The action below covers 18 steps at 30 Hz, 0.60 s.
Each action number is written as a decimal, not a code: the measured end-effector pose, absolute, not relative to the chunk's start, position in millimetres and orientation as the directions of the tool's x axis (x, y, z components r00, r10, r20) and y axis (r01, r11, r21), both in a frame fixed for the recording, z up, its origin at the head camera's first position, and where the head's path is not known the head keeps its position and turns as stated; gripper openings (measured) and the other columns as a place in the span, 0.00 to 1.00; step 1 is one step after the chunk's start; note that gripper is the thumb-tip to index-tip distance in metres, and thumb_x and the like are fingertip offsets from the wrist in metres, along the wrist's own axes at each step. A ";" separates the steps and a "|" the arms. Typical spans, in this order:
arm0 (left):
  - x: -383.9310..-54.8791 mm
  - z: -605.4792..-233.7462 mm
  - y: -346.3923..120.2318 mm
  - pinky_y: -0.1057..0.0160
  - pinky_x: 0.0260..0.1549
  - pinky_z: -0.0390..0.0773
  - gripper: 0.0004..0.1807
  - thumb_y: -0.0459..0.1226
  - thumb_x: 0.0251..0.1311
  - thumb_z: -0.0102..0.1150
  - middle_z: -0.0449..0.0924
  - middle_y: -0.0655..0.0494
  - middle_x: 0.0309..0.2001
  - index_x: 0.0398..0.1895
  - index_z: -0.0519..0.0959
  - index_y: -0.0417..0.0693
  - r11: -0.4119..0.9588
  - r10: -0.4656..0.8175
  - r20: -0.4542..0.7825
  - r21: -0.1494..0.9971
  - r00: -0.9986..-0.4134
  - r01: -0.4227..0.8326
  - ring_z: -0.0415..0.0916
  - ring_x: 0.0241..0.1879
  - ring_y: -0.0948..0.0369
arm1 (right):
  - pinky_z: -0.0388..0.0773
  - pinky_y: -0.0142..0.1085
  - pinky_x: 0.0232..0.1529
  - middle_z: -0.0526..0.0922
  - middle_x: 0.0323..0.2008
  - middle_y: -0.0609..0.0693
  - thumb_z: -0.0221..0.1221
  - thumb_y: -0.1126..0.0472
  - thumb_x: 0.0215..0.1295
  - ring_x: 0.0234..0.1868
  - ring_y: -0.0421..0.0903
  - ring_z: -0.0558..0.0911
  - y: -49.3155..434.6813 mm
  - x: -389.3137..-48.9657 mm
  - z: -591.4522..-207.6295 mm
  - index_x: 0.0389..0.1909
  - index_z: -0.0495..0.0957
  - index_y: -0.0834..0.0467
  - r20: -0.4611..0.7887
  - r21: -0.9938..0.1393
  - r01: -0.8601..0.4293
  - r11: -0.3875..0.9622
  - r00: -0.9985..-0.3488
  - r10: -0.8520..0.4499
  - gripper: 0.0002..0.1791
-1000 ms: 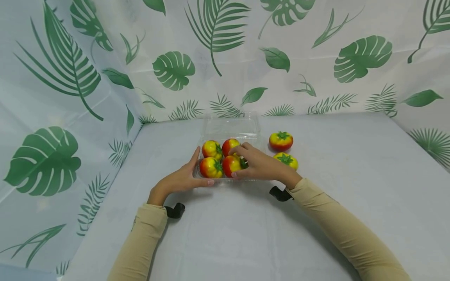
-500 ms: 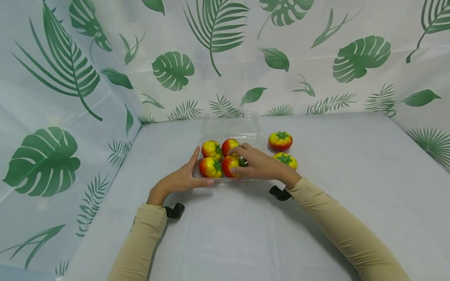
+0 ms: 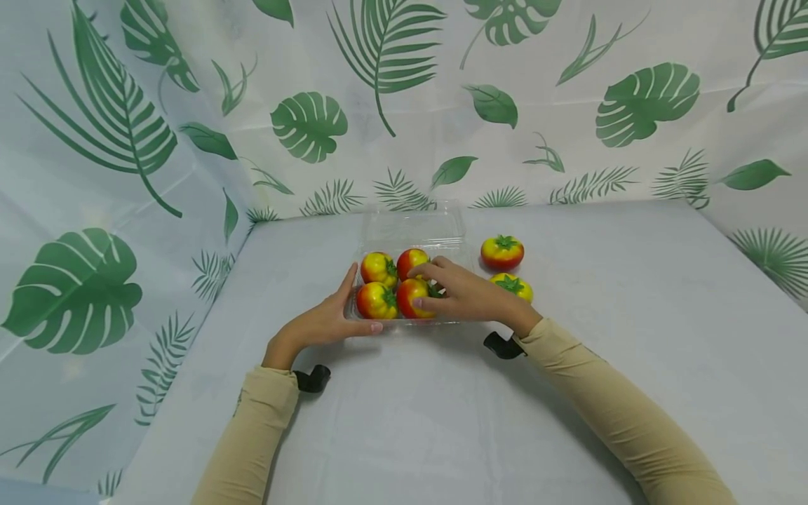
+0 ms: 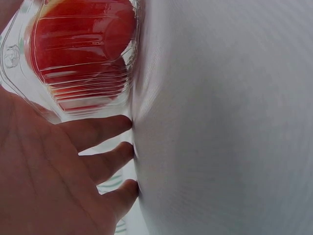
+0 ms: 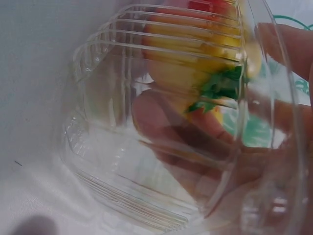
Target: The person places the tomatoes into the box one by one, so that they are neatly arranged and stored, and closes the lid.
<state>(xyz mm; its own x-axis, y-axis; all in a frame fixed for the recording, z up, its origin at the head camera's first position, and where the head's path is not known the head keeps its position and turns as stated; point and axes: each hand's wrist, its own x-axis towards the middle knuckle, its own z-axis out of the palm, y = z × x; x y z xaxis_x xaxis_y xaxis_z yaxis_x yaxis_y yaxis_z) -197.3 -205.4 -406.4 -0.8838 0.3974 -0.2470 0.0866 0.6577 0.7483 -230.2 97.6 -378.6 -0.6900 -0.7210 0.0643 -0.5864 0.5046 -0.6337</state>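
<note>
In the head view, a clear plastic clamshell box (image 3: 407, 322) lies with its lid (image 3: 413, 226) tipped back. Inside are two rows of red-and-yellow tomato-like fruits with green leafy caps. My left hand (image 3: 318, 324) steadies the box's front left corner, thumb along the front rim and index finger up the left side; the left wrist view shows its other fingers straight, tips on the table. My right hand (image 3: 473, 293) reaches into the box and grips the front right fruit (image 3: 410, 298) between thumb and fingers. In the right wrist view, those fingers show through the clear wall beside the fruit (image 5: 181, 54).
Two more such fruits, a far one (image 3: 502, 252) and a nearer one (image 3: 513, 286), stand on the table right of the box. The nearer is partly hidden by my right hand. A leaf-printed curtain (image 3: 404, 105) rises behind the white-covered table (image 3: 404, 421).
My right thumb has moved slightly upward on the front right fruit. Otherwise both hands, the box and the fruits stay put; the head view has shifted a little.
</note>
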 end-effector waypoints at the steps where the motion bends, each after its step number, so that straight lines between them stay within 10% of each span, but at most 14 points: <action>1: -197.1 -406.2 -205.3 0.34 0.78 0.47 0.71 0.64 0.62 0.71 0.33 0.46 0.88 0.88 0.24 0.62 0.657 0.398 -0.246 0.749 -0.884 0.088 0.39 0.85 0.43 | 0.83 0.51 0.59 0.75 0.61 0.61 0.65 0.50 0.77 0.57 0.56 0.79 97.7 -230.4 -378.5 0.71 0.75 0.58 0.066 -0.634 -0.589 0.502 -0.688 -0.723 0.28; 18: -198.6 -408.1 -205.8 0.35 0.78 0.47 0.71 0.62 0.63 0.71 0.32 0.46 0.87 0.88 0.24 0.62 0.662 0.402 -0.244 0.743 -0.883 0.096 0.38 0.85 0.43 | 0.83 0.48 0.59 0.77 0.61 0.58 0.69 0.56 0.73 0.59 0.54 0.78 96.7 -228.9 -378.1 0.66 0.77 0.58 0.074 -0.635 -0.593 0.495 -0.685 -0.725 0.25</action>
